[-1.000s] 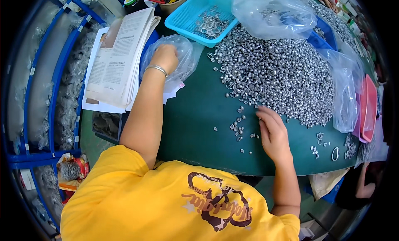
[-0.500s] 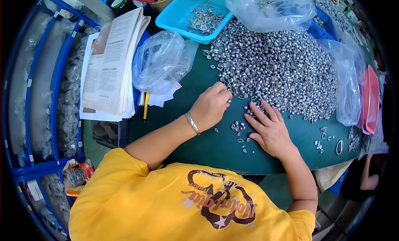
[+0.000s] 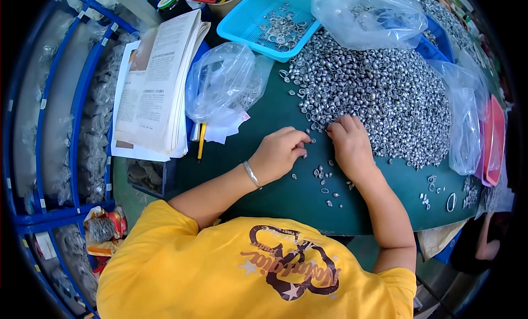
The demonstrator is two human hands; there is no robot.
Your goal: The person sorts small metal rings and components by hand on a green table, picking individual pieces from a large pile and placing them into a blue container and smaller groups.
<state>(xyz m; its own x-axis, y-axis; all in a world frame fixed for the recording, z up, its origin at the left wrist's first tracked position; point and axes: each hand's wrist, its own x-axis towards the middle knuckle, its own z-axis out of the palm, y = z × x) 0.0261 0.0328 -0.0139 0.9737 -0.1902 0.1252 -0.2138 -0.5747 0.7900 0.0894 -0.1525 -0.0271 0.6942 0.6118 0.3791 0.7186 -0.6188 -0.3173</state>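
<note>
A broad heap of small silver-grey metal pieces (image 3: 379, 99), many ring- or cup-shaped, lies on the green tabletop (image 3: 258, 209). At the heap's near edge my right hand (image 3: 352, 146) is closed, fingertips bent down among the pieces; what they pinch is hidden. My left hand (image 3: 279, 155), with a silver bangle (image 3: 252, 175) on its wrist, is just left of the heap. Its fingers are curled in toward the thumb, and I cannot make out what they hold. A few loose pieces (image 3: 319, 171) are scattered on the table between my forearms.
A blue basket (image 3: 234, 30) with metal rings stands at the back. Clear plastic bags (image 3: 223, 77) lie left of the heap and around it. A paper stack (image 3: 157, 88) and a yellow pen (image 3: 202, 143) are at left, a red tray (image 3: 494, 137) at right. Blue shelving (image 3: 70, 148) stands left.
My right hand has gone from spread flat beside the heap to curled at its edge, moving up. My left hand stays close by, its fingertips a little looser. The whole view has shifted slightly.
</note>
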